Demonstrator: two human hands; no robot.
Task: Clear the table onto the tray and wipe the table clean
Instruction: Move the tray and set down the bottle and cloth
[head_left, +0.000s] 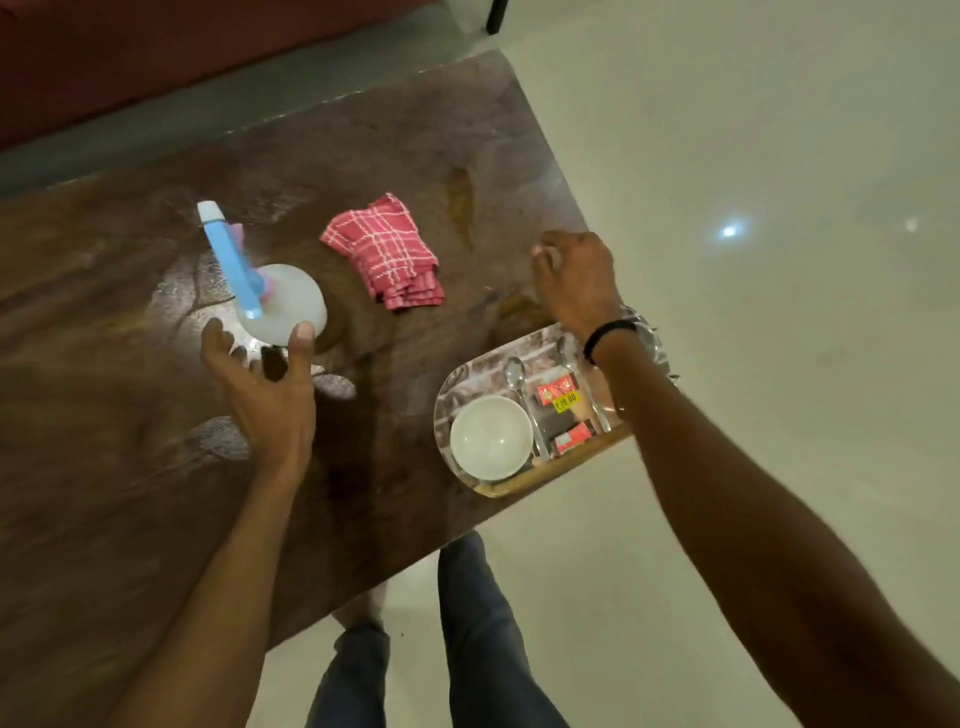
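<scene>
Red checked cloth (387, 252) lies folded on desk (130, 364), 9 o'clock from right hand (574, 275), 1 o'clock from left hand (265, 384); neither touches it. Spray bottle (249, 280) at 12 o'clock of left hand, fingers spread just beside its base. Tray (470, 376) at 6 o'clock of right hand holds white bowl (491, 436), two spoons (519, 379), red packets (558, 388). Right hand knuckles-up, fingers curled; can't tell if it's pinching anything.

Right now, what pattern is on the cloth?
The cloth is pinkish-red with white checked lines, seen in the head view.
</scene>
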